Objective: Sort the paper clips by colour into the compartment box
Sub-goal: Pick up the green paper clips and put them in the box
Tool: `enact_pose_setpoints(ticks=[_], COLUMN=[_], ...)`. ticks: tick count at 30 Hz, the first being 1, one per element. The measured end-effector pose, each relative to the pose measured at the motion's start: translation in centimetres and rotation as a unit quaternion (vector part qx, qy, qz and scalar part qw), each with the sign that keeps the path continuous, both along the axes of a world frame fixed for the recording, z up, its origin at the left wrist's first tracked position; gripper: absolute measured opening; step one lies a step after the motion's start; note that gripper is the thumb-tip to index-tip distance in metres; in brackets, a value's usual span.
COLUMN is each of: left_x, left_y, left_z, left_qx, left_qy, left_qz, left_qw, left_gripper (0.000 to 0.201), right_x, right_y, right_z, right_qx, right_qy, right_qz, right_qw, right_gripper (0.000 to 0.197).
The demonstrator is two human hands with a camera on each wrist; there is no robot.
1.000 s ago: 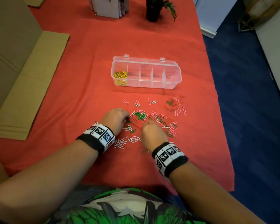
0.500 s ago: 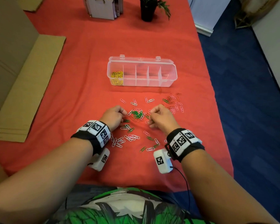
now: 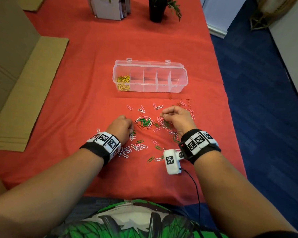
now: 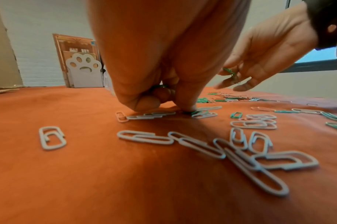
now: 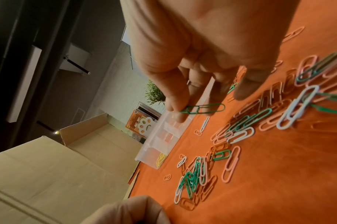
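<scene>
the right hand [image 3: 177, 118] hangs above the scattered paper clips [image 3: 145, 122] on the counter [image 3: 93, 103], its fingers [image 5: 176, 97] curled, thumb and forefinger pinching one end of a green clip [image 5: 204, 108]. that clip sticks out sideways from the fingertips, its long axis roughly level with the cloth, free end pointing away from the thumb; more green wire shows tucked in the curled palm. the left hand [image 3: 121, 125] sits low at the near-left edge of the pile, fingers [image 4: 184, 97] bunched and pressed tip-down onto a green clip [image 4: 194, 112] lying flat among white ones, with green also showing inside its grip. the compartment box [image 3: 182, 79] stands open beyond the pile, long side across, yellow clips [image 3: 123, 82] in its leftmost compartment.
</scene>
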State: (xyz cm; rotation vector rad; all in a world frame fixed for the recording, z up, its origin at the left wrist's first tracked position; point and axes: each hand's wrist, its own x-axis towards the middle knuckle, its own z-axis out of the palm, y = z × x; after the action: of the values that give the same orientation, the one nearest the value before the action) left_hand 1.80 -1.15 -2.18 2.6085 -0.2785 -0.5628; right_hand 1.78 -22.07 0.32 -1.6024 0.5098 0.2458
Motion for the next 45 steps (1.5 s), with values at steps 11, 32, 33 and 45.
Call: enact_pose_setpoints(ticks=[11, 32, 33, 45], left_x=[0.0, 0.7, 0.7, 1.4], left_y=[0.2, -0.4, -0.5, -3.2], left_z=[-0.3, 1.4, 1.8, 2.7], left_qx=[0.019, -0.359, -0.389, -0.477], left_qy=[-0.009, 0.189, 0.215, 0.346], left_qz=[-0.011, 0.256, 0.283, 0.352], left_qw=[1.0, 0.877, 0.85, 0.727], left_gripper=[0.008, 0.033, 0.034, 0.027], right_x=[0.8, 0.8, 0.8, -0.3], right_y=[2.6, 5.4, 4.8, -0.6], right_z=[-0.5, -2.1, -1.8, 0.6], right_qx=[0.051, -0.437, -0.396, 0.21], right_qy=[0.052, -0.056, -0.034, 0.12], right_qz=[0.039, 0.332, 0.307, -0.039], right_qw=[0.997, 0.834, 0.865, 0.969], right_gripper=[0.031, 0.014, 0.004, 0.023])
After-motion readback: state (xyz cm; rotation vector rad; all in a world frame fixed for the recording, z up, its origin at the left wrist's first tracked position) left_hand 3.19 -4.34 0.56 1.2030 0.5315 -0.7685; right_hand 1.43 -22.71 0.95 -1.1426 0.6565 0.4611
